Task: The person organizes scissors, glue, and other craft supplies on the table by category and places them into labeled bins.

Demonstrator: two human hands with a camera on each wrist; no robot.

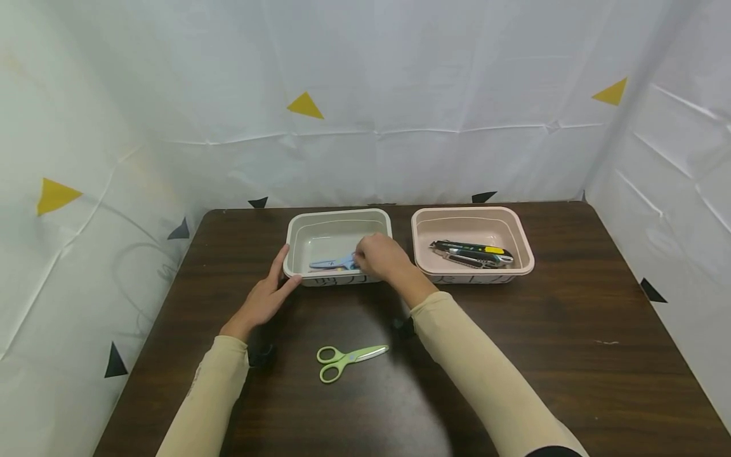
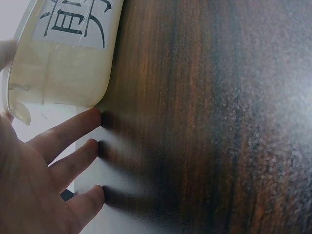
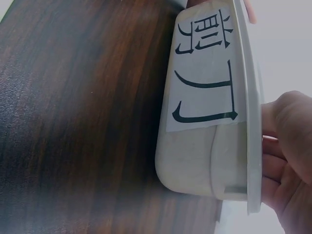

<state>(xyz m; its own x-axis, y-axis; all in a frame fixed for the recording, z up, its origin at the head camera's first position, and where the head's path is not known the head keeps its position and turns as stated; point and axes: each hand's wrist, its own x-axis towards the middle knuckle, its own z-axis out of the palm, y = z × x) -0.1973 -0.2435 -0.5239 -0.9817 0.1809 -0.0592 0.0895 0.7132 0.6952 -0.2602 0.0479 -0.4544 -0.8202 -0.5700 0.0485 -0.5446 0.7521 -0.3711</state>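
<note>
My right hand point(image 1: 379, 254) reaches over the front rim of a pale grey plastic bin point(image 1: 337, 216). Its curled fingers grip the handle end of blue scissors point(image 1: 324, 264) lying low inside; the fingertips are hidden. Around the bin's front left corner, my left hand point(image 1: 265, 298) is spread, thumb at the front rim. In the left wrist view, its lower fingers point(image 2: 73, 165) reach down to the table beside the bin. A white label with dark characters point(image 3: 204, 73) is on the bin's front. Green scissors point(image 1: 345, 360) lie on the table between my forearms.
A pink bin point(image 1: 465, 214) stands right of the grey one, holding several utility knives point(image 1: 474, 252). Both bins sit near the far edge of a dark wood table point(image 1: 582, 355). White sheeting point(image 1: 411, 76) with yellow and black triangles hangs behind and at both sides.
</note>
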